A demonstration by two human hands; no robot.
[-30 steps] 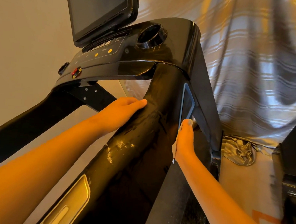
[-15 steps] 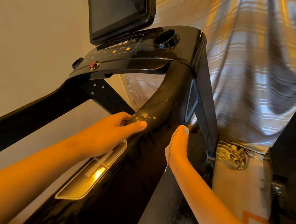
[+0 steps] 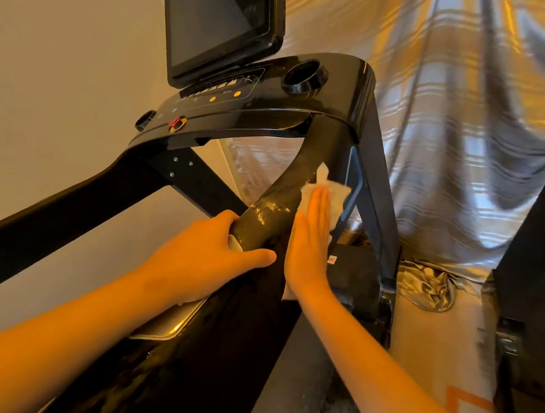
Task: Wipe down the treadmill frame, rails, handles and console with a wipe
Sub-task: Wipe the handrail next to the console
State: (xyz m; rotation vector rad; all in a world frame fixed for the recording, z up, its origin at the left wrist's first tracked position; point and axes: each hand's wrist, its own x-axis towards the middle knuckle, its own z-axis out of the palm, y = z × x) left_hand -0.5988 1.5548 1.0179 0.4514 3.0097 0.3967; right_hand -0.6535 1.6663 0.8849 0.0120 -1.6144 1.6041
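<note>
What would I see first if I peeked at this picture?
Two hands in the middle: the right hand presses a white wipe against the black handrail, and the left hand holds that rail beside it. Above them stands the dark screen, with a shiny silver curtain on the right.

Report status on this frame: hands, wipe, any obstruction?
Left hand grips the handrail. Right hand flat, pressing the wipe against its side. Nothing seen blocking the wipe's path.

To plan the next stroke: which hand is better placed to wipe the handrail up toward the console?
The right hand. It presses the wipe flat against the handrail, below the console. The left hand only grips the handrail.
</note>
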